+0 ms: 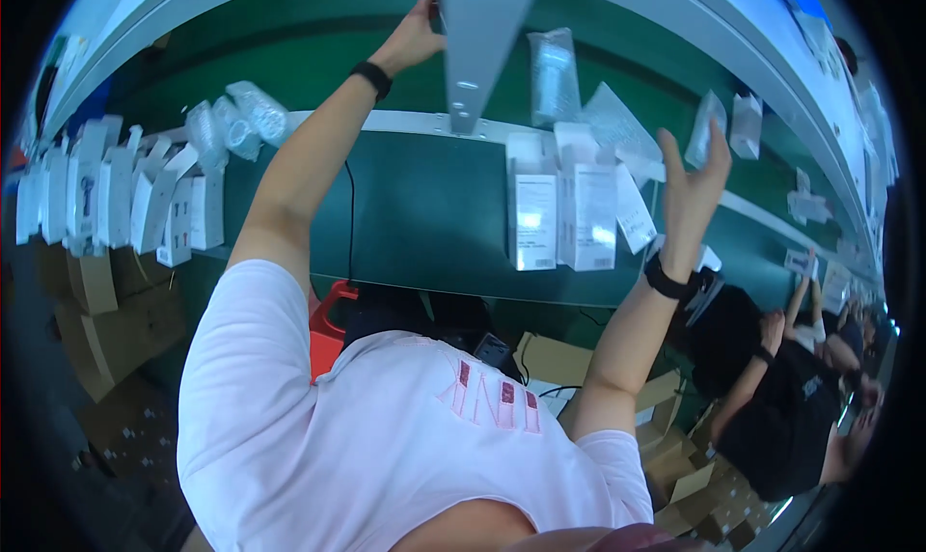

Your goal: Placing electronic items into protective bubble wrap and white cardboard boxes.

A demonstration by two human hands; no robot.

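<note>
My left hand (413, 37) reaches far over the green bench, up against the grey upright post (473, 50). The post hides part of its fingers and whatever they may touch. On the right, my right hand (695, 187) is raised with thumb and fingers spread, holding nothing I can see. Just beyond its fingers lies a bubble-wrapped item (705, 132), with a small white box (746, 127) beside it. To the left of this hand stand white printed boxes (535, 220), and a flat bubble-wrap pouch (617, 120) lies behind them.
Another bubble-wrapped item (554, 77) lies behind the boxes. A row of white boxes (114, 200) lines the bench's left, near several bubble-wrapped pieces (258, 114). A black cable (350, 224) crosses the green bench (415, 214). A co-worker in black (772, 398) works at right; cardboard cartons (125, 330) stand below.
</note>
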